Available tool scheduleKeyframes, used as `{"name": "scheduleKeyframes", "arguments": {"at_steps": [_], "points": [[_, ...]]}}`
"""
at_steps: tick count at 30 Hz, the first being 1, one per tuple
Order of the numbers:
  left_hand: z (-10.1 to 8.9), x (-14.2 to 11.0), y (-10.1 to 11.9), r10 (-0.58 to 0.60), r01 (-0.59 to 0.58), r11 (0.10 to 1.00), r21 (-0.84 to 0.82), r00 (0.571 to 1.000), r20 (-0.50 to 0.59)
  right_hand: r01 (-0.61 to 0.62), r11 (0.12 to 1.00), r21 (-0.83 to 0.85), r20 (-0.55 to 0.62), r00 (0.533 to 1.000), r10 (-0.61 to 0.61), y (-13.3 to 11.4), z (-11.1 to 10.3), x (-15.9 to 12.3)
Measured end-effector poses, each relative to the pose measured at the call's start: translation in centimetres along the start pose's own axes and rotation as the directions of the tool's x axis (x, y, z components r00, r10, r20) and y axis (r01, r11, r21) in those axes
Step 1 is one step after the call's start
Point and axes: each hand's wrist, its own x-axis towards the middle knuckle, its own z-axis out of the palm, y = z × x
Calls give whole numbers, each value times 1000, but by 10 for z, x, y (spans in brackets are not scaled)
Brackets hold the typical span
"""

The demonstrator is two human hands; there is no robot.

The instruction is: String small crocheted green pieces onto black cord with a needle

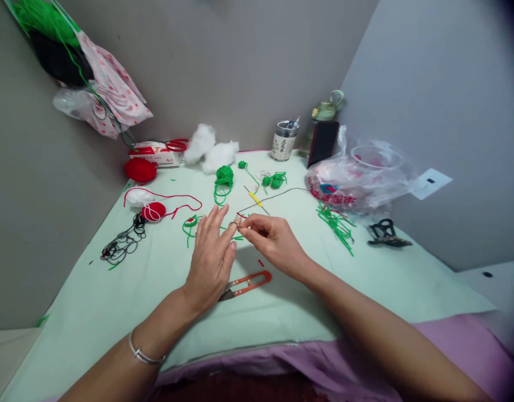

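My left hand (213, 251) is held palm down above the table, its fingers stretched out and apart. Around its index finger goes a thin dark loop, apparently of the grey yarn (282, 194) that runs from the plastic bag to my fingers. My right hand (271, 240) pinches the yarn at that fingertip. Just beyond the hands lies a crochet hook with a yellow grip (255, 199). Orange thread snips (251, 282) rest under my left wrist side. A small green and red crocheted piece (190, 221) is left of my fingers.
Green yarn (224, 177), white stuffing (217, 153), red yarn balls (140, 170) and tangled black yarn (125, 240) lie around. Behind stand a pen can (284, 140), phone (323, 144) and bottle (324, 110). At right are a plastic bag (353, 173), green strands (336, 226) and a black hair claw (386, 234).
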Motion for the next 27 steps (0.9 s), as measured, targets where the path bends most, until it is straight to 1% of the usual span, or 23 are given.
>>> {"name": "scheduleKeyframes", "arguments": {"at_steps": [2, 6, 9, 11, 13, 15, 17, 19, 21, 22, 25, 27], "points": [[1, 0, -1, -1, 1, 1000, -4, 1000, 6, -6, 999, 35, 45, 999, 4, 0, -1, 1], [1, -1, -1, 8, -8, 1000, -11, 1000, -7, -49, 995, 82, 27, 999, 47, 1, -3, 3], [0, 0, -2, -7, 8, 999, -37, 1000, 20, -44, 991, 123, 88, 996, 33, 1, -3, 2], [-2, 2, -2, -27, 28, 996, -84, 999, 20, -31, 995, 93, 67, 997, 24, 1, -2, 0], [-5, 3, -2, -93, 91, 981, -173, 996, -5, 7, 1000, 7, 6, 1000, -8, 1, 1, -2], [-8, 5, -3, -229, 215, 930, -299, 973, -13, 67, 994, -91, -35, 997, -71, 2, 3, -5], [-10, 5, -4, -380, 350, 826, -441, 925, 22, 123, 977, -172, -54, 989, -134, 3, 6, -7], [-10, 5, -6, -474, 429, 705, -565, 878, 75, 161, 958, -238, -57, 982, -180, 4, 9, -8], [-9, 5, -8, -507, 457, 609, -649, 853, 125, 189, 936, -296, -55, 975, -214, 5, 11, -9], [-8, 5, -9, -513, 463, 576, -674, 846, 144, 200, 926, -320, -53, 972, -228, 5, 12, -9], [-7, 5, -8, -524, 480, 521, -706, 833, 179, 219, 903, -370, -44, 967, -253, 6, 13, -9], [-8, 5, -7, -544, 497, 488, -718, 816, 195, 227, 892, -392, -36, 965, -261, 8, 13, -10]]}}
